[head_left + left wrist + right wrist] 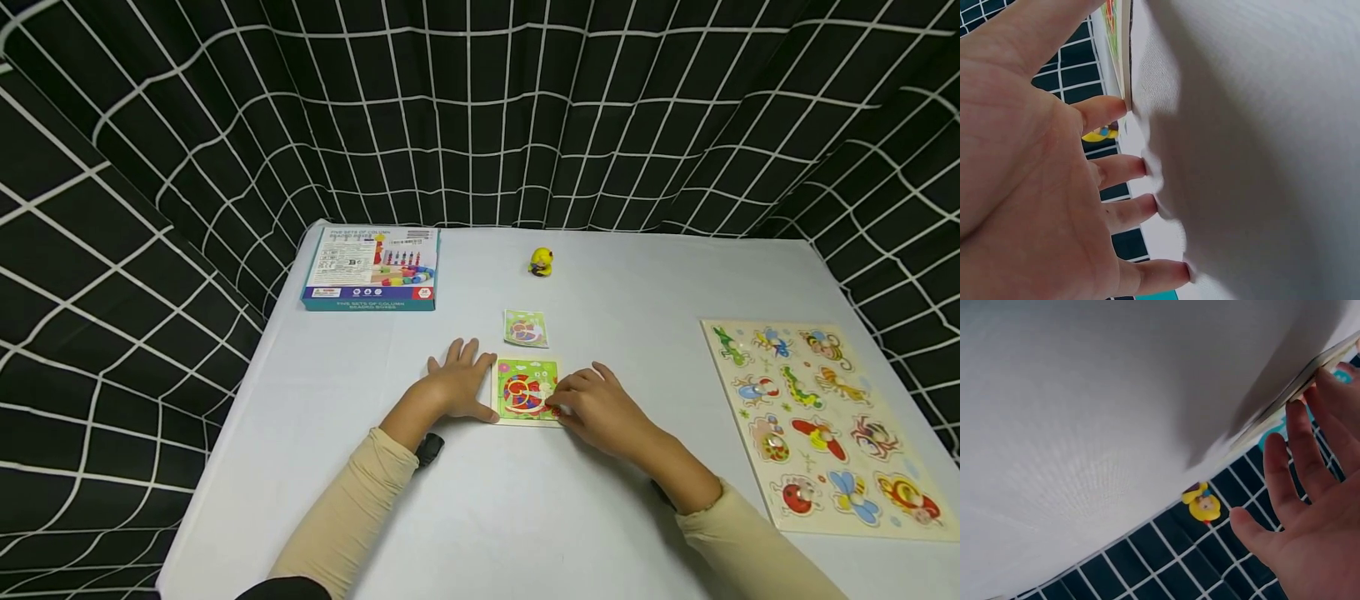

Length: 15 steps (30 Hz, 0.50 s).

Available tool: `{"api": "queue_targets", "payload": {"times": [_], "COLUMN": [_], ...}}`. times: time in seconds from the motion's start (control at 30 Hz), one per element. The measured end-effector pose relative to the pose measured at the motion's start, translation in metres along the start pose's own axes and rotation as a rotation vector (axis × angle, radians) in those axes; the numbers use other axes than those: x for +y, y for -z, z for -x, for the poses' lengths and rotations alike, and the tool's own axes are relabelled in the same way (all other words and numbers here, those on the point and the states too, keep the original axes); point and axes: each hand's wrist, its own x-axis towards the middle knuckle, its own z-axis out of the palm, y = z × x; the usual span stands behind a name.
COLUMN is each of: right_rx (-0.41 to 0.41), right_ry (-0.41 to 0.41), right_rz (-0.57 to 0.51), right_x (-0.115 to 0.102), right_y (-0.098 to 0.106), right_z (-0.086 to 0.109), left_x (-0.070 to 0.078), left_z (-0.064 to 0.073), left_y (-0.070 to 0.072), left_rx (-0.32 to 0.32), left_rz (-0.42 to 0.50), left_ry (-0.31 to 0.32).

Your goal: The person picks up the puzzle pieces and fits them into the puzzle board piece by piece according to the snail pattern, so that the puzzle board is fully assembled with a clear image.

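Note:
A small square jigsaw puzzle [517, 392] with a red and blue snail on green lies flat on the table. My left hand [457, 385] is spread beside it, thumb and index finger touching its left edge. In the left wrist view, the fingertips of that left hand [1125, 206] rest on the white cloth. From the other side, my right hand [600, 410] reaches over the puzzle's right edge, its fingertips on the lower right part. The right wrist view shows the fingers of the right hand [1310, 475] loosely bent at the board's rim.
Behind the puzzle lies a small snail picture card [526, 328]. Farther back stands a yellow toy figure [541, 262]. A teal-edged beaded-toy box [371, 268] lies at the back left, and a wooden insect peg puzzle [817, 425] at the right.

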Motion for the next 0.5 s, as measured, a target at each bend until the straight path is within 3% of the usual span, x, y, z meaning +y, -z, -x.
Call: {"api": "queue_targets", "payload": {"times": [0.27, 0.5], "right_rx": [-0.023, -0.139], "right_ry": [0.001, -0.037], "right_rz": [0.031, -0.035], "right_x": [-0.005, -0.012], "right_y": [-0.001, 0.008], "right_z": [0.000, 0.001], "left_x": [-0.001, -0.010], "left_z": [0.000, 0.004], "left_y": [-0.003, -0.015], "left_rx": [-0.002, 0.003], "left_rz": [0.010, 0.068], "left_ry": [0.006, -0.013]}}
